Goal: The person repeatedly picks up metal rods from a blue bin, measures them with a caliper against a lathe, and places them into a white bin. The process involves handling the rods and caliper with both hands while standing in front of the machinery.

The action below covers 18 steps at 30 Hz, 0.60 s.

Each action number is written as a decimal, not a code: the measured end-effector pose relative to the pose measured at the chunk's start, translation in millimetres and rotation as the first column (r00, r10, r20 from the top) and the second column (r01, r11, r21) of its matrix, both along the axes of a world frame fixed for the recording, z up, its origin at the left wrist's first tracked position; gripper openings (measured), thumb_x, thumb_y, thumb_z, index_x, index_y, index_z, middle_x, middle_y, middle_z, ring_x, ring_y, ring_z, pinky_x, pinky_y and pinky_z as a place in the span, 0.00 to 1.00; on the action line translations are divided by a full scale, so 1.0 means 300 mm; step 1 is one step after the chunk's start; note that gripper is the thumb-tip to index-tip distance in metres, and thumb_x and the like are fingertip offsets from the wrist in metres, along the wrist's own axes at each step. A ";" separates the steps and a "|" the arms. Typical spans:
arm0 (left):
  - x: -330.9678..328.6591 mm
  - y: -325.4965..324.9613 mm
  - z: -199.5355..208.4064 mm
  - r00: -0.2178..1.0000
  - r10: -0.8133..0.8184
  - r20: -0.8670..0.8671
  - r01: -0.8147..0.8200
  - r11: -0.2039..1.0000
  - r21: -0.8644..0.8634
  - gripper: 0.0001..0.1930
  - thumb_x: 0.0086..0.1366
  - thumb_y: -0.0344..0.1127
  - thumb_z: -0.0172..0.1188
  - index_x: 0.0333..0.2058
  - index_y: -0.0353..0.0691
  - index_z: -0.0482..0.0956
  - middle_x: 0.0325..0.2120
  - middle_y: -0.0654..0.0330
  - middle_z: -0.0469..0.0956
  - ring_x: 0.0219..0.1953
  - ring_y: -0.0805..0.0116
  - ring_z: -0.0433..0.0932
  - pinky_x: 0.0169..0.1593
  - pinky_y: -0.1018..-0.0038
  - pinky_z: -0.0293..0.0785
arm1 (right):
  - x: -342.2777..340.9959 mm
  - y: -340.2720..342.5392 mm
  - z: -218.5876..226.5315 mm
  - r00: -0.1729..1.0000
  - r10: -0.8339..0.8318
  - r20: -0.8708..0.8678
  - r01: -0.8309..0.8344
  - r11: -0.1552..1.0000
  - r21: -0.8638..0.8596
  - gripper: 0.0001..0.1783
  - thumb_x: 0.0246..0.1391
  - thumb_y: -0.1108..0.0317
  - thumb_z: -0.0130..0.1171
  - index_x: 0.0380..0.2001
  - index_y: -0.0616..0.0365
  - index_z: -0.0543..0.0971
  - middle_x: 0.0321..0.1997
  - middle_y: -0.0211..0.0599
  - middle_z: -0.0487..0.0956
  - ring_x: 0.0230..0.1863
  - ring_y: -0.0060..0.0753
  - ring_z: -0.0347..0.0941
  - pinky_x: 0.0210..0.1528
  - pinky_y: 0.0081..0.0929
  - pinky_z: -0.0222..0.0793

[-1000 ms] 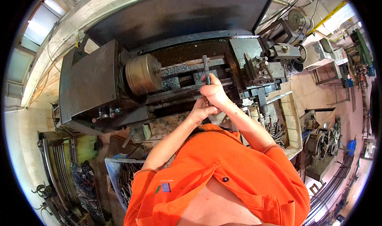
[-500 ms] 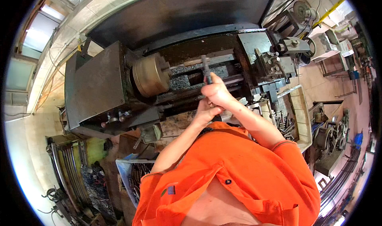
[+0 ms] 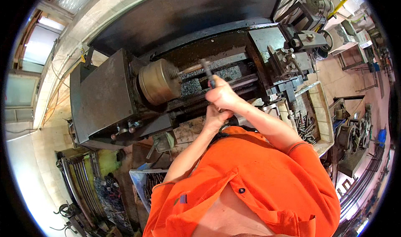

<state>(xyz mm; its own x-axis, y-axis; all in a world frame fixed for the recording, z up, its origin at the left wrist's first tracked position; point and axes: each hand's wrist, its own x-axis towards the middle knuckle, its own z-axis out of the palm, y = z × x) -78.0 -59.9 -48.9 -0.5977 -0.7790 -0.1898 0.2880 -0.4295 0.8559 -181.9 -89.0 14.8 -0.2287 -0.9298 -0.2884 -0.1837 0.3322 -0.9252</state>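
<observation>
Head view: right hand [image 3: 221,96] grips tool [image 3: 208,72], open gap to chuck [image 3: 156,82]; left hand [image 3: 217,117] curled, grasp unclear.

Daylight glows through the pale, wood-framed window [image 3: 41,45] at ten o'clock, and the smooth whitish wall [image 3: 25,170] at eight burns out to bluish glare. The bright orange cloth shirt [image 3: 250,174] at six is evenly lit; the broad dark-grey metal panel [image 3: 196,20] at twelve gives only a dull, patchy sheen. Motion blur smears the slender dark metal tool [image 3: 207,70] in the bare right hand [image 3: 223,94]. Long thin dark bars [image 3: 364,187] at four curve toward the black fisheye rim.
</observation>
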 end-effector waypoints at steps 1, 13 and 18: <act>0.024 -0.015 -0.030 0.999 -0.020 0.029 0.019 1.000 0.021 0.17 0.41 0.35 0.68 0.29 0.35 0.73 0.21 0.68 0.72 0.23 0.80 0.70 0.25 0.82 0.65 | 0.009 -0.023 -0.004 0.999 0.038 -0.007 -0.037 0.998 0.057 0.17 0.33 0.71 0.53 0.32 0.62 0.66 0.27 0.42 0.68 0.30 0.34 0.64 0.32 0.28 0.63; 0.033 -0.003 -0.009 0.996 0.005 0.092 -0.006 1.000 0.011 0.14 0.43 0.34 0.65 0.28 0.35 0.72 0.21 0.67 0.72 0.23 0.78 0.71 0.26 0.80 0.67 | 0.027 -0.018 -0.018 0.999 0.025 -0.020 -0.024 0.999 0.025 0.16 0.32 0.69 0.54 0.27 0.67 0.66 0.24 0.50 0.71 0.29 0.40 0.70 0.33 0.33 0.66; 0.029 -0.006 -0.004 0.994 0.060 0.093 -0.054 0.997 -0.061 0.22 0.41 0.44 0.68 0.29 0.35 0.73 0.21 0.66 0.72 0.23 0.77 0.72 0.24 0.79 0.68 | 0.020 -0.022 0.013 0.998 0.058 0.006 -0.058 0.998 -0.002 0.13 0.33 0.69 0.53 0.25 0.63 0.66 0.23 0.45 0.68 0.28 0.41 0.65 0.34 0.32 0.63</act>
<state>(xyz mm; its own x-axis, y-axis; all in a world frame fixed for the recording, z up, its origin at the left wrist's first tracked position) -69.3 -61.8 -50.1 -0.5337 -0.8226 -0.1964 0.2273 -0.3631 0.9036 -175.9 -95.7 18.8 -0.1726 -0.9420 -0.2880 -0.1968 0.3194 -0.9269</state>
